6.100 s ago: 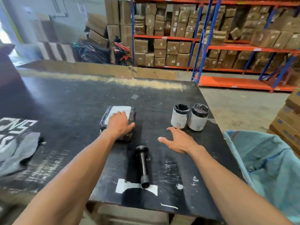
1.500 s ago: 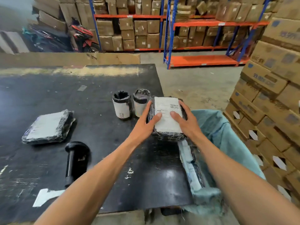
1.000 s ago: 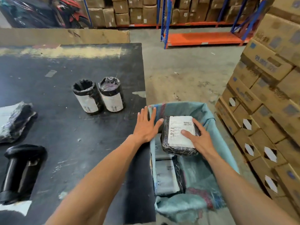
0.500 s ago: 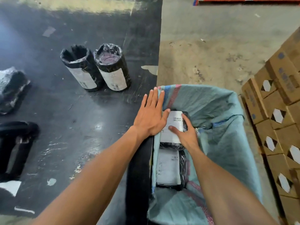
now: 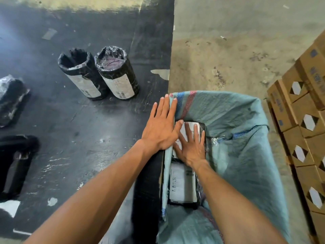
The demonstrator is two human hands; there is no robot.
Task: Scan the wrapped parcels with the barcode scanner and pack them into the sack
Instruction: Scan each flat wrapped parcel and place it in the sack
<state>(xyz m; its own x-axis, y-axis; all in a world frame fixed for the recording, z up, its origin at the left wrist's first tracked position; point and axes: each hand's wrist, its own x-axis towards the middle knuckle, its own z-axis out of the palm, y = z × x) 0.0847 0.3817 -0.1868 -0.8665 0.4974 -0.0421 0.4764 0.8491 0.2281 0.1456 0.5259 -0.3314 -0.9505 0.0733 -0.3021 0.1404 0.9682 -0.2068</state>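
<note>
Since a moment ago the right hand has flattened, fingers spread, onto the parcel in the sack, while the left hand, fingers extended, pins the rim; press it level beside the lower parcel.

**Premises: floor, counter, stock**

Black counter, surface scuffed, pale worn patch along far edge. Bare concrete floor, stained and littered with small debris. Stacked cardboard cartons at right. Glare at upper left.

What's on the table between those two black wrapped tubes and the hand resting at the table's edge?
Nothing. In the head view, the stretch of black table between the two wrapped cylinders and the left hand is bare, showing only scuffs.
</note>
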